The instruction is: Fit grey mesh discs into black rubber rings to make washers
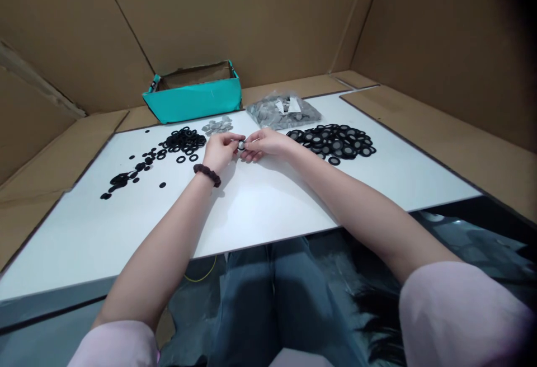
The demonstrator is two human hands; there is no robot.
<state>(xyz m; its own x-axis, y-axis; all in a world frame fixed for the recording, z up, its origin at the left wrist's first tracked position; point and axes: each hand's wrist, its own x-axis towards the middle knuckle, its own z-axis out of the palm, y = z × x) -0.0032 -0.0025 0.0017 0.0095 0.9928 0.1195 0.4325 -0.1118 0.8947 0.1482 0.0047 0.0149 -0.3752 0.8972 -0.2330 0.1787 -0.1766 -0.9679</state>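
Above the middle of the white table, my left hand (220,152) and my right hand (267,143) meet, fingertips pinched around a small round grey disc (241,145) with a dark edge. Whether its black ring is a separate piece I cannot tell. A dark braided band circles my left wrist. Left of my hands lies a heap of black rings (184,140), with grey discs (217,126) just behind. To the right spreads a pile of black rings with grey centres (338,142).
A turquoise open-topped box (195,100) stands at the back left. Beside it lies a clear bag of grey discs (283,111) with a white label. Small black discs (121,179) are scattered at the left of the white table (268,205). Cardboard walls (268,20) surround the back and sides.
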